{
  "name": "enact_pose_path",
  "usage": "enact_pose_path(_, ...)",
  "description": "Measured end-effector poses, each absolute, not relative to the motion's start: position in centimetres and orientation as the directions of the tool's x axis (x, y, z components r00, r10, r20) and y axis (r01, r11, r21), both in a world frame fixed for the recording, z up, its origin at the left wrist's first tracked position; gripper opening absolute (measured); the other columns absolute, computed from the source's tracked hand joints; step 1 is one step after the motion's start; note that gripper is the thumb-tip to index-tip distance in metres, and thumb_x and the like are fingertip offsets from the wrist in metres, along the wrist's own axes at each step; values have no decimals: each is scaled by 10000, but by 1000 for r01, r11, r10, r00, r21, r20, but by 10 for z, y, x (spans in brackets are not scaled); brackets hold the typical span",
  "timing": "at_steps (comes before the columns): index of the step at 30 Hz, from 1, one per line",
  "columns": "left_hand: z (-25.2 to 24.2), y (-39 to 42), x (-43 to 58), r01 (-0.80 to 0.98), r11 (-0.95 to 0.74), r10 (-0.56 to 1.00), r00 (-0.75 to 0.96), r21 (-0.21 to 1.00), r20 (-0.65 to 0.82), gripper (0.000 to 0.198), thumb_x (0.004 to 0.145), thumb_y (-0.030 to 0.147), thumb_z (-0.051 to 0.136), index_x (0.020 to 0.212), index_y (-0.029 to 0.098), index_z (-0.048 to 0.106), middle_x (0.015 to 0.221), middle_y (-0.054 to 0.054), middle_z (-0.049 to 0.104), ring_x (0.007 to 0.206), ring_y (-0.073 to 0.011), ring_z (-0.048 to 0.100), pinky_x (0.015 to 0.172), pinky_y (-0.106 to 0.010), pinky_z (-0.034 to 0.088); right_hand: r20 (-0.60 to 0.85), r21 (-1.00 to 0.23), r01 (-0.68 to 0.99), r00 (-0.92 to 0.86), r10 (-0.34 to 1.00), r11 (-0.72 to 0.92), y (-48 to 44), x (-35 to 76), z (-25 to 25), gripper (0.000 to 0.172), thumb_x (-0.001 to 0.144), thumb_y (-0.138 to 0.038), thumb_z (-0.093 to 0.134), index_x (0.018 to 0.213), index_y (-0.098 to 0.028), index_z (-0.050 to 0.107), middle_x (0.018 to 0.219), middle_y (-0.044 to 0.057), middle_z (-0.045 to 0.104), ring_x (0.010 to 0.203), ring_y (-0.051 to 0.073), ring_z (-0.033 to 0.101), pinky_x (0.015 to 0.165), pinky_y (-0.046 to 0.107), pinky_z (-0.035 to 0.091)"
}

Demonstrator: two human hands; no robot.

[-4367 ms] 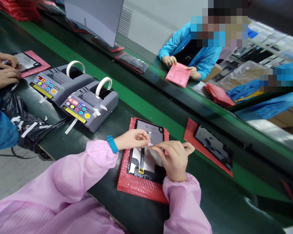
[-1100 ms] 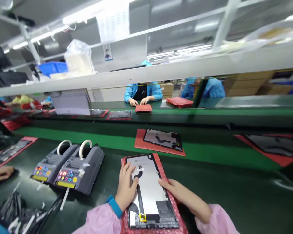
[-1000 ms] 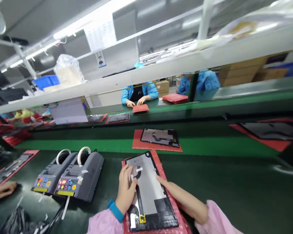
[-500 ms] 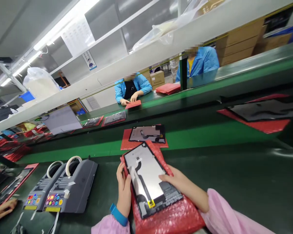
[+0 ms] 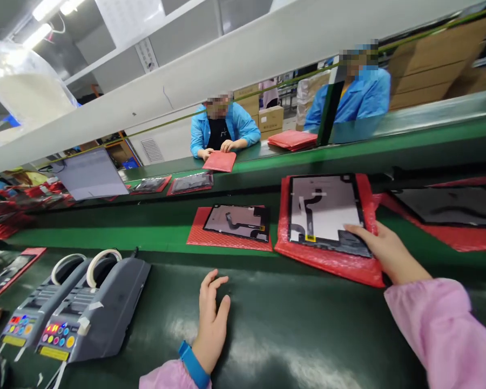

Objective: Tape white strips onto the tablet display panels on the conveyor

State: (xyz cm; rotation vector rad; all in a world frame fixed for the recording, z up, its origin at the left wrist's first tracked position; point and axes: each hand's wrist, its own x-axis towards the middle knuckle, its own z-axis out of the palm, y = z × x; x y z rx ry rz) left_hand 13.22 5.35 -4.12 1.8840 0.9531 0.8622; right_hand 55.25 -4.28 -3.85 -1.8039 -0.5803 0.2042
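Note:
My right hand (image 5: 383,246) grips the right edge of a flat screen panel (image 5: 328,202) together with the red bubble-wrap bag (image 5: 332,265) under it. The thumb lies on the panel's back, where a dark flex cable and a yellow square show. Panel and bag are over the green belt at the far side of the bench. My left hand (image 5: 213,319), with a blue band at the wrist, is above the dark bench with fingers apart and nothing in it. A second screen panel (image 5: 238,221) lies on a red bubble sheet (image 5: 198,232) on the belt, left of the held one.
Two grey tape dispensers (image 5: 101,308) stand at the left. Another panel (image 5: 457,205) on red wrap lies at the far right of the belt. Across the line, a co-worker in blue (image 5: 227,129) handles a red bag (image 5: 220,161). A shelf beam (image 5: 178,92) crosses overhead.
My right hand has carried the panel and red bag away from me and right, to the belt. My left hand has let go of them. The view has shifted slightly.

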Motion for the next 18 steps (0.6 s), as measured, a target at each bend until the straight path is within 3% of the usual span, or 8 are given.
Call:
enact_pose_path(4,-39,52,135,327,-360,854,493,873,167,282,922,204,465,1145,280,620,1402,-74,462,1363,-253,388,1159,-524,267,-41,-946,133,856,515,-297,-17,589,-37,443,757,-491,663,997,-120,690,946,153,715,805,214,669,754,365,454)
enact_pose_path(7,-34,51,137,354,-375,849,503,857,164,295,870,139,488,1075,289,639,1343,-56,524,1317,-246,436,1152,-540,252,-21,-878,242,842,539,-413,6,600,-37,499,720,-508,707,1027,-115,711,1013,153,704,948,274,642,811,393,412)
enact_pose_path(9,-32,51,139,355,-383,847,503,853,172,320,837,94,487,1044,287,636,1280,-39,578,1271,-227,487,1175,-554,181,81,-799,349,870,487,-490,19,594,-33,580,777,-503,665,1197,-103,661,1080,173,688,1005,307,620,800,404,401)
enact_pose_path(11,-31,50,140,340,-386,843,507,857,179,331,813,60,477,1007,278,633,1194,-20,629,1203,-204,544,1191,-556,106,309,-668,486,870,384,-564,28,579,-24,605,873,-487,559,1344,-107,565,1197,208,643,1094,354,573,805,433,381)
enact_pose_path(13,-32,51,140,295,-374,842,506,879,189,323,801,44,465,970,262,633,1124,-15,653,1143,-192,580,1192,-543,105,552,-484,608,770,319,-629,35,555,-9,564,944,-467,436,1364,-106,543,1265,230,603,1145,383,532,810,445,357)
enact_pose_path(15,-34,55,141,194,-339,845,493,921,207,295,794,50,457,936,237,636,1086,-35,652,1104,-198,591,1152,-502,241,644,-295,733,626,440,-612,43,524,8,521,967,-449,388,1300,-103,589,1202,231,630,1082,361,562,779,419,354)
enact_pose_path(18,-36,62,144,-27,-235,863,454,972,222,242,776,84,472,905,198,642,1032,-69,642,1043,-215,604,994,-407,424,513,-49,941,312,800,-335,61,462,19,369,948,-378,439,1160,-182,668,1071,155,701,945,288,618,776,405,368)
